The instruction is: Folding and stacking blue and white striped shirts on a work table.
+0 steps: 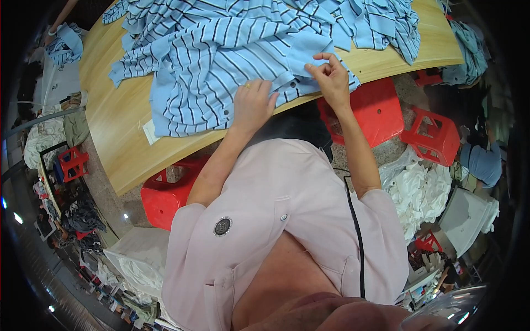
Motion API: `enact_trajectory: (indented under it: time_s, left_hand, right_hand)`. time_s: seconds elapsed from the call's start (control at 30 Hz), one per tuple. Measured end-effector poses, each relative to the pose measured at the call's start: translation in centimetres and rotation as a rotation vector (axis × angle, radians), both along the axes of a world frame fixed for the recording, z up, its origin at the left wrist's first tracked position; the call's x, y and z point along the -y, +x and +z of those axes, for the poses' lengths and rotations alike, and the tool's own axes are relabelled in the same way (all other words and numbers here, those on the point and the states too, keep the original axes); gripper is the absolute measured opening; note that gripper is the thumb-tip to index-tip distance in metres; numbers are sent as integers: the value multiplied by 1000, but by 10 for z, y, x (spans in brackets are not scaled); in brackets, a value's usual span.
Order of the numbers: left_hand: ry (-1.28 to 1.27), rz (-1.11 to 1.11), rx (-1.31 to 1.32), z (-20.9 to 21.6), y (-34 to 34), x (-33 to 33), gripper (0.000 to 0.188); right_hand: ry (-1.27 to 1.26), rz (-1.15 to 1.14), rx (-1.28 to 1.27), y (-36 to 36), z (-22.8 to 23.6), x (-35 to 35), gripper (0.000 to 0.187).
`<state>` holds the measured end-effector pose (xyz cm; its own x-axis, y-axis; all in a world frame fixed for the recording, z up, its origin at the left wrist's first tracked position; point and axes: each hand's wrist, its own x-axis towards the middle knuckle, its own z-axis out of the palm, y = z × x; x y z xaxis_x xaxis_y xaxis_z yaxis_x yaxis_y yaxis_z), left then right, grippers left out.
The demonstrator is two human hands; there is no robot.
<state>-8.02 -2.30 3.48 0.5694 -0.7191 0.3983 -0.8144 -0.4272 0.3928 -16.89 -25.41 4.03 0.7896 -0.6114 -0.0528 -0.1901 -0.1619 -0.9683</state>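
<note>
A light blue knitted cardigan (pixel 204 71) with dark and white stripes lies on the wooden table in front of me. Dark buttons run along its near edge. My left hand (pixel 254 105) rests on the cloth by this edge, thumb apart and fingers lying flat; the fingers are slightly blurred. Over the plain blue band at the cardigan's right end is my right hand (pixel 331 80). Its index finger and thumb are bent toward each other with a gap between the tips, and I see nothing in them. The other fingers are curled and partly hidden.
More striped blue garments (pixel 375 25) are heaped along the table's far side. The wooden table (pixel 118 138) curves around me. Red plastic stools (pixel 378 113) stand under and beside it. White cloth (pixel 422 193) is piled at the right. Another person's arm (pixel 58 19) shows at the far left.
</note>
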Motion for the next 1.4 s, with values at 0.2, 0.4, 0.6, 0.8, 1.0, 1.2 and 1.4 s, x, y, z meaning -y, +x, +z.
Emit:
enact_trajectory:
  time_s: [0.2,0.4,0.6,0.8,1.0,1.2,1.4]
  left_hand:
    - [-39,-2,-44,-8,2,14,24]
    - [-94,52,-166,-6,5,14,25]
    - [-136,-102,-264,-21,19,-8,27]
    - [-128,-143,-345,-9,27,-13,28]
    - [2,-169,-201,-20,36,-11,24]
    - [-145,-41,-194,-31,29,-1,8]
    - [-144,-49,-252,-31,28,-4,11]
  right_hand:
    - [-412,-82,78,-5,-2,-10,28]
    - [-900,390,352,-8,1,-35,23]
    - [-965,618,346,3,-29,-46,12]
    - [-960,633,343,10,-34,-48,10]
    - [-813,577,306,15,-26,-45,14]
    - [-1050,620,323,14,-28,-48,32]
    - [-1176,609,235,13,-32,-45,25]
